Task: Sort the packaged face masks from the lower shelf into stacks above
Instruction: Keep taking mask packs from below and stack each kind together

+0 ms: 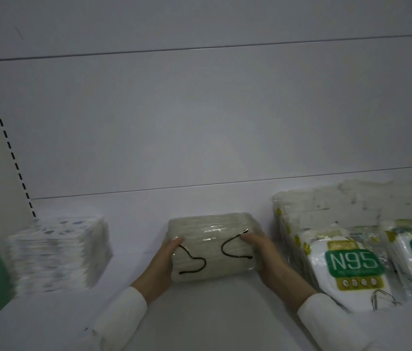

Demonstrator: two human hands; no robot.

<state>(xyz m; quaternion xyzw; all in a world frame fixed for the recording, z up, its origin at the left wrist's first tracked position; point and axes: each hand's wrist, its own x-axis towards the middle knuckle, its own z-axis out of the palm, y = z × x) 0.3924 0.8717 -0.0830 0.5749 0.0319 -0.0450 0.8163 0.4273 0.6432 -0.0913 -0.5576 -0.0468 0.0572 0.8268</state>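
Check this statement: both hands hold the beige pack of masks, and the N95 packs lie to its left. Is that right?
No. The head view shows the N95 packs to the right of the beige pack; the left hand and right hand do hold it.

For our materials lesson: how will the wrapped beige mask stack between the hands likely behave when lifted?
Probably light and squashy: the mask stack is thin soft layers. Its glossy wrap looks slippery, so left hand and right hand gripping opposite ends likely helps.

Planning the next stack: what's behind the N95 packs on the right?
Behind the N95 packs sits a taller pile of clear-wrapped pale mask packs; its lower part is covered by them.
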